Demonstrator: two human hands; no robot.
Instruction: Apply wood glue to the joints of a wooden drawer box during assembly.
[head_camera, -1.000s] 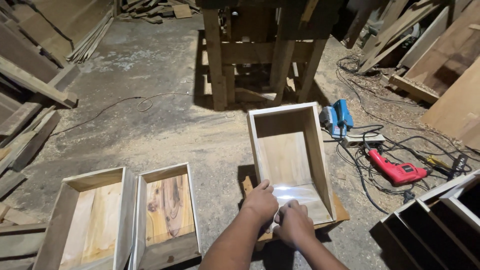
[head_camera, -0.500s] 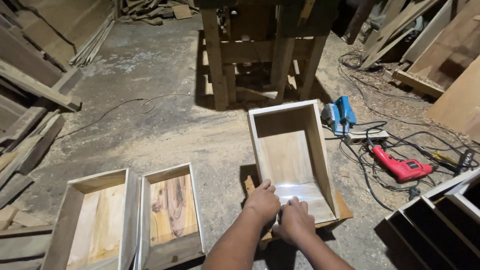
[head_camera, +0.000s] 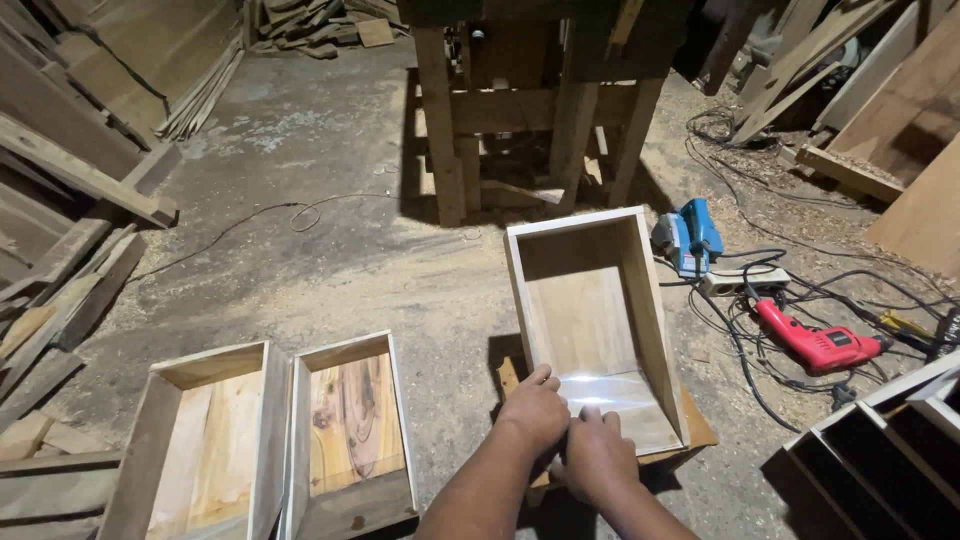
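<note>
An open wooden box (head_camera: 598, 310) rests on a flat board (head_camera: 700, 432) on the dusty floor. My left hand (head_camera: 535, 412) and my right hand (head_camera: 597, 462) sit close together at the box's near edge, fingers curled on the rim. A pale glare shows on the box's inner bottom just beyond the fingers. Whether the hands pinch something small between them is hidden.
Two more open wooden boxes (head_camera: 210, 440) (head_camera: 350, 435) lie at the lower left. A blue power planer (head_camera: 690, 236), a red drill (head_camera: 815, 342) and tangled cables (head_camera: 760, 300) lie to the right. A wooden workbench frame (head_camera: 530, 110) stands behind, planks (head_camera: 70, 200) left, slatted frames (head_camera: 880, 450) lower right.
The hands stay at the box's near edge with barely any movement. The view has shifted slightly.
</note>
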